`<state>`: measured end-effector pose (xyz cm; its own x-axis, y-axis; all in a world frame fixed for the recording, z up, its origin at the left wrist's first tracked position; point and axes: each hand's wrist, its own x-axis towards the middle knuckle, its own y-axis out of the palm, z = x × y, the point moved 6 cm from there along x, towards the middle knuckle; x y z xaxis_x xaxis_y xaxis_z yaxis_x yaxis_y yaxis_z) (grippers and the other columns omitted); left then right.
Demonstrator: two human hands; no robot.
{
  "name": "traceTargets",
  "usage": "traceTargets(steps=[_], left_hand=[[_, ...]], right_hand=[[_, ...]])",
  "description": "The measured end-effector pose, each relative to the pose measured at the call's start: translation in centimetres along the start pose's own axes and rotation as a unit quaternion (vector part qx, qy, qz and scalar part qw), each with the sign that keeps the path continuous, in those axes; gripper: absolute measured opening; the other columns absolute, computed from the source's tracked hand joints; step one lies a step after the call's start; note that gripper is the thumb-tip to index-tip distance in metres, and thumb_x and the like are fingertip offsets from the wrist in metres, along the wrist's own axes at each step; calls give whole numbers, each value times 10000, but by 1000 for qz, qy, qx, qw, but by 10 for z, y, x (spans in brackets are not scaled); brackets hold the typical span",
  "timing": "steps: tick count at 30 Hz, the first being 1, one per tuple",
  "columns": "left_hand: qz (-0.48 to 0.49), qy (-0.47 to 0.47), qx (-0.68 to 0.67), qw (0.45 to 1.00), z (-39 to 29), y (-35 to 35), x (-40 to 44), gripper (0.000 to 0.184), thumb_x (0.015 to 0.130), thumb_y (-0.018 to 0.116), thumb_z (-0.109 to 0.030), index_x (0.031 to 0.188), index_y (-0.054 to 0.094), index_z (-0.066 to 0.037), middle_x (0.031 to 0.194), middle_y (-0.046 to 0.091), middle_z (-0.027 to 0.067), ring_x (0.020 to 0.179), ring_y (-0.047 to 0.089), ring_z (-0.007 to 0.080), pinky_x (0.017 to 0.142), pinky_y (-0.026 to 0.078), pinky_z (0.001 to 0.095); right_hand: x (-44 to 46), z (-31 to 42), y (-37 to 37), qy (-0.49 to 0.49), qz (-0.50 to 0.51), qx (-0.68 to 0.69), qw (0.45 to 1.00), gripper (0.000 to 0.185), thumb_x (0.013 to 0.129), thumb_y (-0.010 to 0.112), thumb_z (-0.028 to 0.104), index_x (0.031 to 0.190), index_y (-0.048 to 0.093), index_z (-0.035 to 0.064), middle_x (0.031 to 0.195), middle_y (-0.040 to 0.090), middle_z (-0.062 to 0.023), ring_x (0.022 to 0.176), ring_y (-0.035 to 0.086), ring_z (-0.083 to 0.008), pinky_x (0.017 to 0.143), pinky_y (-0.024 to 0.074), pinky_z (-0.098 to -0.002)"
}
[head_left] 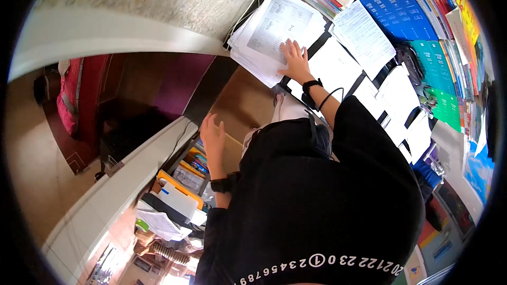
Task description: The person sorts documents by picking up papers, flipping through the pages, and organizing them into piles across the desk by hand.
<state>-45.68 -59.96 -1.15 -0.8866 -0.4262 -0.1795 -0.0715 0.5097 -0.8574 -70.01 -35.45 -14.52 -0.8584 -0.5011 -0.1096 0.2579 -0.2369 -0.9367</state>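
Observation:
My right hand (296, 62) lies on a stack of printed sheets (277, 24), its fingers spread over the lower right part of the top sheet. That sheet carries rows of small print on a grey block. My left hand (212, 136) is in the air to the left of my lap, fingers apart and holding nothing. Behind it sits an open drawer or bin (191, 171) with books and papers in it. A black band is on each wrist, and a thin dark loop hangs at the right forearm.
More loose papers (364, 37) cover the desk to the right. Blue binders (398, 8), green binders (434, 66) and rows of books stand along its far side. A white ledge (121, 179) runs at left, with a pink bag (67, 100) beyond it.

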Motion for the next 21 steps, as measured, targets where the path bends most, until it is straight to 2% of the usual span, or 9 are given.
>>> traceTargets(steps=[4, 5, 8, 11, 16, 17, 20, 21], left_hand=[[58, 47, -28, 997, -28, 23, 26, 276, 821, 577, -112, 1073, 546, -4, 1129, 553, 179, 1045, 520, 360, 889, 420, 410], [60, 84, -34, 994, -37, 28, 34, 276, 816, 581, -104, 1070, 549, -1, 1095, 566, 180, 1006, 538, 361, 862, 436, 403], [108, 98, -37, 989, -56, 40, 56, 288, 834, 569, -112, 1097, 532, -2, 1170, 525, 190, 1069, 517, 363, 900, 422, 402], [121, 150, -29, 981, -69, 56, 82, 305, 821, 575, -112, 1102, 536, 0, 1183, 518, 191, 1077, 509, 370, 908, 420, 406], [166, 241, -35, 956, -94, 82, 137, 369, 803, 585, -124, 1139, 512, 10, 1213, 495, 203, 1105, 482, 375, 929, 402, 424], [148, 269, -20, 952, -93, 91, 149, 406, 801, 589, -139, 1166, 489, 11, 1212, 493, 205, 1102, 477, 378, 928, 397, 431], [153, 271, -35, 950, -77, 117, 192, 432, 803, 593, -160, 1181, 476, 12, 1228, 479, 213, 1107, 482, 370, 920, 401, 425], [150, 255, -71, 953, -72, 127, 206, 422, 789, 603, -152, 1158, 482, 13, 1196, 489, 216, 1081, 493, 365, 907, 406, 423]], right_hand=[[2, 1, -4, 0, -6, 11, 1000, 971, 593, 780, 426, 1393, 305, 148, 1455, 236, -121, 1352, 201, -310, 1059, 197, -553], [3, 1, -4, 5, -1, 6, 1000, 967, 592, 777, 435, 1391, 311, 153, 1454, 240, -115, 1349, 208, -306, 1059, 201, -549], [3, -1, -14, 0, -19, 4, 1000, 939, 600, 766, 447, 1385, 325, 178, 1445, 262, -97, 1337, 234, -294, 1055, 224, -532], [5, 1, -14, 8, -7, 0, 1000, 902, 620, 757, 427, 1382, 329, 205, 1433, 285, -71, 1325, 256, -278, 1052, 242, -513], [8, -3, -29, 16, -3, 3, 1000, 778, 666, 745, 352, 1344, 388, 216, 1409, 318, -44, 1310, 283, -247, 1050, 270, -481], [10, -3, -33, 20, -1, 2, 1000, 751, 677, 741, 338, 1335, 401, 217, 1404, 325, -39, 1306, 289, -241, 1050, 275, -475], [11, 4, -23, 36, 0, 3, 999, 696, 694, 732, 311, 1313, 428, 215, 1386, 348, -40, 1294, 307, -237, 1049, 286, -463], [11, 5, -22, 52, 0, 13, 999, 679, 697, 733, 256, 1305, 434, 211, 1375, 361, -39, 1288, 317, -247, 1048, 292, -468]])
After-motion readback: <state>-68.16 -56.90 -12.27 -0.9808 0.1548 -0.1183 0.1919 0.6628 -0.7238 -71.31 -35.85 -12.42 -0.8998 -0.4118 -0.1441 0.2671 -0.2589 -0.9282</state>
